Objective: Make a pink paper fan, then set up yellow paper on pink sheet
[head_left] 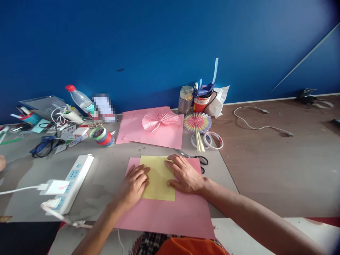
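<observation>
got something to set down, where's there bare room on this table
Widest: brown tabletop right of the tape rolls, nearer than the white cable. Smaller: grey table between power strip and left hand. Crowded: back left, around the bottle.

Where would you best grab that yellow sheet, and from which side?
Probably pinch the yellow sheet by its near edge, from the wearer's side: it lies flat on a larger pink sheet, with the left hand and right hand over its side edges and the near edge uncovered.

The small sheet (158, 182) is yellow, the large sheet (170, 217) pink.
</observation>
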Demonstrator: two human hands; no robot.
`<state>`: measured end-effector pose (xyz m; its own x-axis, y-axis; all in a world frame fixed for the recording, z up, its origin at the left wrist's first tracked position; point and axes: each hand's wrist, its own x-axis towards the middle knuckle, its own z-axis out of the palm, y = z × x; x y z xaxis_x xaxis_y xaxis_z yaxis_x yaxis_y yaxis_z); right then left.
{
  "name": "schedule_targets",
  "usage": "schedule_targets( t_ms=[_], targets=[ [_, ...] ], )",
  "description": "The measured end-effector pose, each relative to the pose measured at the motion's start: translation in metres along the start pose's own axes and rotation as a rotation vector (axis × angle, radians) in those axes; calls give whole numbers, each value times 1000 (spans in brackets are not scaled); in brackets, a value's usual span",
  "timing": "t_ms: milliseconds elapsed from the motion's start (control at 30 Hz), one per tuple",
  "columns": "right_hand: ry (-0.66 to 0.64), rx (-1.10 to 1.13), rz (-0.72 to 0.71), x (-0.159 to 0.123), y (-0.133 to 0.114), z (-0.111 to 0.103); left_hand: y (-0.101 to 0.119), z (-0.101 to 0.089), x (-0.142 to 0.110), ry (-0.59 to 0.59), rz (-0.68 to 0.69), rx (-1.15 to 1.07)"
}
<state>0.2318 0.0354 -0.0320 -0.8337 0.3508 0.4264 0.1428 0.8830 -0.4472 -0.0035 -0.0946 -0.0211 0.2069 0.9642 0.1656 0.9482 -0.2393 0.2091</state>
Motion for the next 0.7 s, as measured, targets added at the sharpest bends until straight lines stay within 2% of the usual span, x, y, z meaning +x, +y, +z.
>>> schedule_targets(
  t_ms=[233, 367, 700],
  targets=[
    [-122, 5, -7, 3, -2, -1, 3, 1, -4, -17, -30, 42],
    [-121, 26, -23, 3, -2, -3, 1, -1, -8, -31, -48, 66],
    [-130, 9, -10, 4, -3, -3, -28, -3, -31, -10, -87, 104]
  ],
)
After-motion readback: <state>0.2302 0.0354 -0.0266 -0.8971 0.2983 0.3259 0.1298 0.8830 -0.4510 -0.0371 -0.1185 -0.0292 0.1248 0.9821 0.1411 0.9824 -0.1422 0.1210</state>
